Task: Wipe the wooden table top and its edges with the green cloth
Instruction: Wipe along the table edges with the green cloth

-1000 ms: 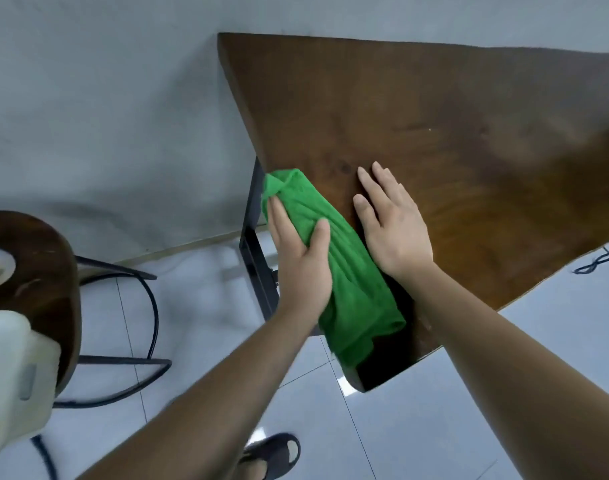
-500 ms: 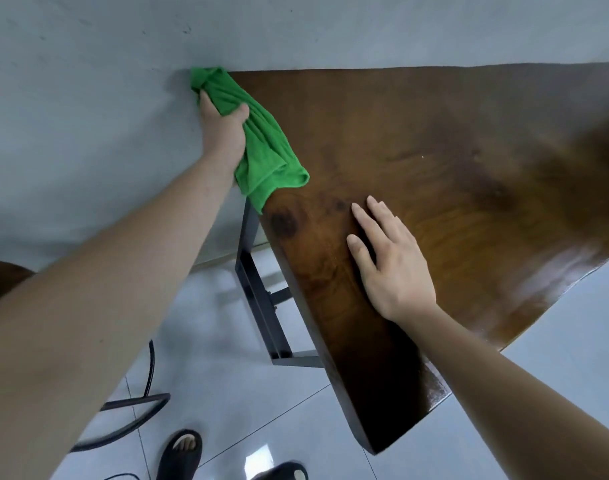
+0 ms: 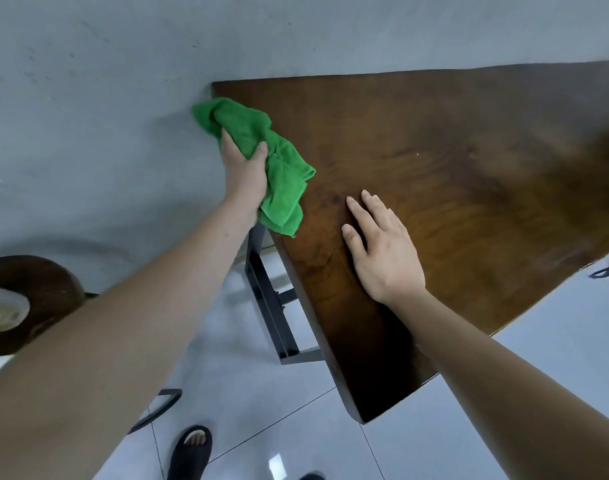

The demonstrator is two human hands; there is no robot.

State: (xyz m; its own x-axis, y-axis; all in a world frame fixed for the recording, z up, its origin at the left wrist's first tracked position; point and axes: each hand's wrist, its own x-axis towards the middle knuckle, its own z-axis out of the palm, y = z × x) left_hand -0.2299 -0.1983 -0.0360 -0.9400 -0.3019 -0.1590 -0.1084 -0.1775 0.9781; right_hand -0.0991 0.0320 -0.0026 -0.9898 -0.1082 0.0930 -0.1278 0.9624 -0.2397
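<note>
The left hand (image 3: 244,168) grips the crumpled green terry cloth (image 3: 282,181), bunched over the left edge of the dark brown wooden table (image 3: 469,174) near its far corner. The right hand (image 3: 382,251) lies flat, fingers straight, on the table top. Edge-wiping seems to be the step in hand; the next move probably calls for dragging the cloth along that edge with steady pressure. No writing is legible.

Left hand (image 3: 244,171): a second earlier gripped the cloth (image 3: 282,181) on the near stretch of the table's (image 3: 452,168) left edge, beside the right hand (image 3: 382,251). Half a second earlier it had run to the far left corner, against the wall (image 3: 88,98). It then drew back slightly nearer along that edge. Cloth: travelled with it, bunched end just short of the corner. Stool (image 3: 36,289): returned to view, near left.
</note>
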